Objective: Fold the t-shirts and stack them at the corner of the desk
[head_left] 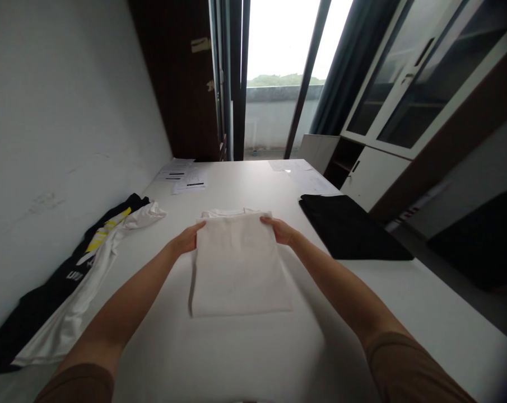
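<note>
A white T-shirt (238, 266), folded into a neat rectangle, lies on the white table (240, 358) in front of me. Its neckline shows along the far edge. My left hand (187, 238) grips the far left corner, thumb on top and the other fingers mostly hidden beneath or behind the cloth. At the far right corner, my right hand (278, 229) pinches the fabric in the same way. The near edge of the shirt rests flat and straight on the tabletop.
Along the wall on the left lie black, yellow and white garments (85, 263), loosely stretched out. A folded black cloth (352, 226) sits on the right side. Paper sheets (190, 182) lie at the far left, with more papers (310, 179) at the far right. A glass-door cabinet (404, 84) stands beyond.
</note>
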`<state>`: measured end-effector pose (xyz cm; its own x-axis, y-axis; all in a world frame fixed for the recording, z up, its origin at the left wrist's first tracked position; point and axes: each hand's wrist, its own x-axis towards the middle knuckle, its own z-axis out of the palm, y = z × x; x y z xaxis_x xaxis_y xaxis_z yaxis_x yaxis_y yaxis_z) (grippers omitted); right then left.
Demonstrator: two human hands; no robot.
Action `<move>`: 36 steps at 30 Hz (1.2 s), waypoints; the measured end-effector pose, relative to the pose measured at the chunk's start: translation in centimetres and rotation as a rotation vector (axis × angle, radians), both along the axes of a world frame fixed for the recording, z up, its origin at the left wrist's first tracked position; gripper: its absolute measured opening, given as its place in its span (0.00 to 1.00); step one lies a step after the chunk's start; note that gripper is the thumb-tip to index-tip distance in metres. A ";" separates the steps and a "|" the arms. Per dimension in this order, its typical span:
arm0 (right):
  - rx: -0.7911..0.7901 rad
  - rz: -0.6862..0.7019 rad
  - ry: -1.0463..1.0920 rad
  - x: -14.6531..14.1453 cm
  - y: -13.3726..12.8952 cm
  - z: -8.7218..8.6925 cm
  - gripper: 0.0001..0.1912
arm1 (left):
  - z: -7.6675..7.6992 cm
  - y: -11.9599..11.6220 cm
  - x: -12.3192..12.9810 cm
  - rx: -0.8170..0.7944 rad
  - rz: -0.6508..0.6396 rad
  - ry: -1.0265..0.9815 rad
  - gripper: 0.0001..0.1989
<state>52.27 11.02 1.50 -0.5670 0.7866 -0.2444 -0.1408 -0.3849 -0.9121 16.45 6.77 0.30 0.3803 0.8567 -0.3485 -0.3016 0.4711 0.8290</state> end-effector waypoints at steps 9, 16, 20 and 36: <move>-0.087 -0.067 0.012 -1.9 6.2 -0.5 0.16 | -1.5 7.2 -0.6 0.060 0.088 -0.085 0.28; 0.265 -0.233 -0.463 -4.2 10.9 -2.2 0.14 | -3.2 13.4 0.2 0.029 0.252 0.230 0.21; 0.538 -0.323 -0.810 -4.4 11.7 -4.5 0.15 | -5.1 14.1 0.1 0.067 0.304 0.333 0.16; 0.788 -0.329 -1.172 -3.0 12.4 -6.2 0.25 | -4.9 13.9 1.8 0.368 0.515 0.959 0.07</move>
<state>49.22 23.40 -4.74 -0.1202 0.9858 0.1174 0.8393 0.1640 -0.5184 18.21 20.64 -4.56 -0.3308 0.9437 -0.0015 0.4413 0.1561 0.8837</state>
